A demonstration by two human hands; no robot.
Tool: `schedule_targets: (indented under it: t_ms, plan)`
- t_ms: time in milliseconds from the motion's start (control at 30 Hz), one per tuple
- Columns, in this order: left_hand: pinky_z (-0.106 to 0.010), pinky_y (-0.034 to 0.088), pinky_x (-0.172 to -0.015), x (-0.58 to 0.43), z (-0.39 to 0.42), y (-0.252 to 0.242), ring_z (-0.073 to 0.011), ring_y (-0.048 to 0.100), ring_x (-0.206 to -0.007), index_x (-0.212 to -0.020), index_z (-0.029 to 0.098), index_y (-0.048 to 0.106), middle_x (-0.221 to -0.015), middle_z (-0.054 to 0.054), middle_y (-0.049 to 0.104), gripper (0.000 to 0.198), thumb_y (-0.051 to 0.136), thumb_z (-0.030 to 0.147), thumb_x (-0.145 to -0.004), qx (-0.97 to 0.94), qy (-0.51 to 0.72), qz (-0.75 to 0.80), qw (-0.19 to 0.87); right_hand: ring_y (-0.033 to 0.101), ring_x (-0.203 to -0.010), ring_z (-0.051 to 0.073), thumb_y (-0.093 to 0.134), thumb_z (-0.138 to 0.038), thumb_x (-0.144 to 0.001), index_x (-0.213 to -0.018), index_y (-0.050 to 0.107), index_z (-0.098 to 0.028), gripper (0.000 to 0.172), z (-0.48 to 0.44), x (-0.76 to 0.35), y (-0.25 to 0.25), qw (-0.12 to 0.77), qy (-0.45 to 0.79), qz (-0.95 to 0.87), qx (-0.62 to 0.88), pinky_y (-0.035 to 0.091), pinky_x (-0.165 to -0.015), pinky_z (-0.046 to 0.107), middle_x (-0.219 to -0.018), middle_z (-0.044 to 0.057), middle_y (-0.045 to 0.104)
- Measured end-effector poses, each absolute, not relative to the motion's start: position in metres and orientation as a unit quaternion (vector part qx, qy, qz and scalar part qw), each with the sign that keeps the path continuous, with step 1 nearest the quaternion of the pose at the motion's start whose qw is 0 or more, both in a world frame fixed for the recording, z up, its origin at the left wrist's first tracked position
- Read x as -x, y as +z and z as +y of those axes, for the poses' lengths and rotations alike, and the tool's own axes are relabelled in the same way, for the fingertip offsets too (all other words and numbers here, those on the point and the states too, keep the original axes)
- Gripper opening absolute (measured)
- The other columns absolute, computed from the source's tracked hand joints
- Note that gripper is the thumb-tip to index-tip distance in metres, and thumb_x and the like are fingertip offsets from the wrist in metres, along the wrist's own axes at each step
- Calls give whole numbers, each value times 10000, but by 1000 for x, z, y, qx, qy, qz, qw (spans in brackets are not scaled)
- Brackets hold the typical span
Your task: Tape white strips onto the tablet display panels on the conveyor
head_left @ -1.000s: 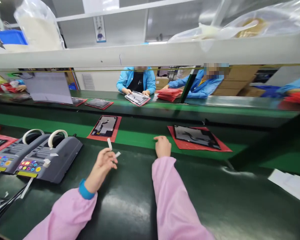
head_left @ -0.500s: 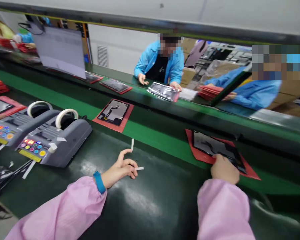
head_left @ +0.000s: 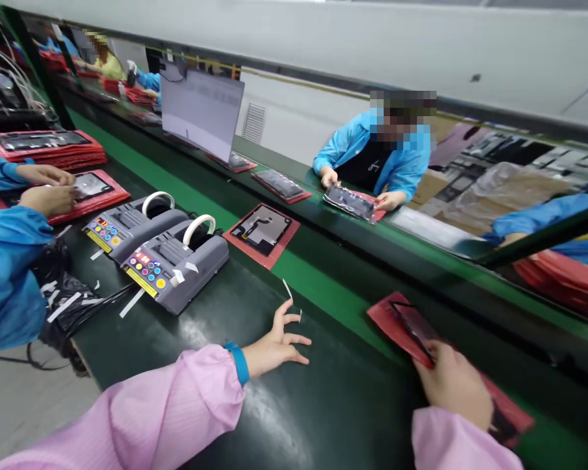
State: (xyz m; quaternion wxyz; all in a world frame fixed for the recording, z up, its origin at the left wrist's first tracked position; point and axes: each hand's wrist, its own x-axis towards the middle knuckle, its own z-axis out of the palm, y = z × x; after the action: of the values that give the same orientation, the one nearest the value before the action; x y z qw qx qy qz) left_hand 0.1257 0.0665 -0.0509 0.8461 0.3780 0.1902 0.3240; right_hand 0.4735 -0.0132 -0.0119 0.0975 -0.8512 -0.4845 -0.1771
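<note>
Dark green worktop (head_left: pixel 333 418) spreads across the foreground beneath the person's pink sleeves. The right hand (head_left: pixel 455 385) reaches over a bright green strip (head_left: pixel 328 297) along its far side, apparently closed with thumb and fingers on the near edge of a dark panel (head_left: pixel 414 320) and its red sheet (head_left: pixel 387 320); blur and the hand itself hide the rest of the grip. Holding both together by the edge probably keeps the panel seated on its backing. The left hand (head_left: pixel 277 346) is spread wide above the worktop, gripping nothing, with a slim tape strip (head_left: pixel 287 290) on one fingertip and a smaller strip (head_left: pixel 300 316) on the next, the fingers presumably splayed so these stay free.

Beyond the left forearm, two tape dispensers (head_left: pixel 203 264) stand side by side, seemingly placed within easy reach. Past them, a co-worker's blue-sleeved arms bend over another panel on red sheeting. Farther along the strip lies a second panel (head_left: pixel 262 227), flat on red, its inner side facing up. Across the line, a blue-jacketed person holds a shiny bagged panel (head_left: pixel 350 201) in both hands.
</note>
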Motion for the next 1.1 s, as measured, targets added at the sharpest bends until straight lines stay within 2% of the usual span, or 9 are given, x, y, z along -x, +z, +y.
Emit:
schedule_targets:
  t_ms: [200, 267, 367, 433, 500, 667, 800, 933, 1100]
  plan:
    - [-558, 382, -1062, -124, 67, -62, -339, 329, -1410, -1484, 449, 268, -1605, -75, 50, 922, 804, 360, -740, -418, 301, 128, 847, 586, -871, 315, 451, -196, -846, -1055, 524, -235, 226, 9, -328, 15, 148, -177, -634, 738, 470, -787, 440, -967, 130, 607]
    - [-549, 318, -1115, -121, 65, -62, -325, 351, -1408, -1457, 373, 368, -1595, -94, 182, 919, 860, 352, -681, -442, 300, 87, 841, 568, -819, 308, 418, -149, -863, -1016, 552, -254, 229, 5, -280, 11, 179, -152, -679, 695, 469, -748, 446, -890, 115, 602]
    - [-490, 344, -1110, -115, 64, -55, -292, 557, -1218, -1178, 176, 640, -1261, -125, 609, 578, 846, 404, -689, -392, 350, 133, 841, 564, -802, 296, 387, -133, -902, -1046, 580, -267, 276, -7, -224, 4, 229, -79, -730, 639, 484, -721, 455, -924, 109, 618]
    - [-436, 416, -1050, -111, 66, -48, -254, 640, -1049, -949, 134, 692, -996, -86, 702, 375, 814, 401, -716, -305, 401, 203, 839, 585, -879, 291, 396, -157, -929, -1092, 578, -272, 270, -13, -205, 5, 264, -9, -740, 619, 504, -769, 462, -1011, 101, 627]
    - [-377, 459, -1003, -108, 71, -39, -222, 660, -983, -861, 140, 688, -909, -50, 717, 277, 817, 299, -674, -224, 433, 245, 838, 601, -939, 273, 449, -216, -945, -1127, 563, -278, 224, -17, -202, 10, 289, 61, -733, 612, 522, -805, 449, -1052, 80, 633]
    - [-386, 499, -967, -105, 79, -29, -249, 682, -968, -859, 139, 707, -929, -51, 750, 284, 706, 169, -576, -184, 421, 267, 847, 580, -1105, 288, 604, -371, -887, -1175, 545, -247, 319, -20, -253, 5, 337, 69, -660, 668, 466, -969, 504, -1160, 95, 634]
    - [-433, 493, -980, -100, 76, -29, -289, 695, -970, -880, 120, 720, -881, -66, 762, 312, 663, 156, -576, -223, 391, 267, 852, 564, -1148, 335, 712, -440, -758, -1201, 533, -189, 540, -25, -301, -20, 369, 44, -547, 750, 413, -1010, 572, -1201, 146, 616]
    - [-480, 500, -953, -89, 70, -29, -337, 702, -961, -899, 110, 730, -864, -89, 769, 319, 707, 161, -585, -282, 340, 237, 865, 681, -922, 255, 680, -551, -776, -1212, 502, -197, 589, -36, -308, -23, 435, 294, -457, 718, 543, -857, 440, -1046, 98, 687]
    - [-487, 454, -1027, -81, 71, -22, -336, 663, -1095, -1140, 139, 697, -1130, -123, 732, 448, 744, 388, -770, -364, 306, 200, 857, 670, -1035, 248, 672, -546, -812, -1155, 609, -207, 486, -50, -289, -5, 485, 472, -426, 600, 547, -881, 376, -1162, 93, 705]
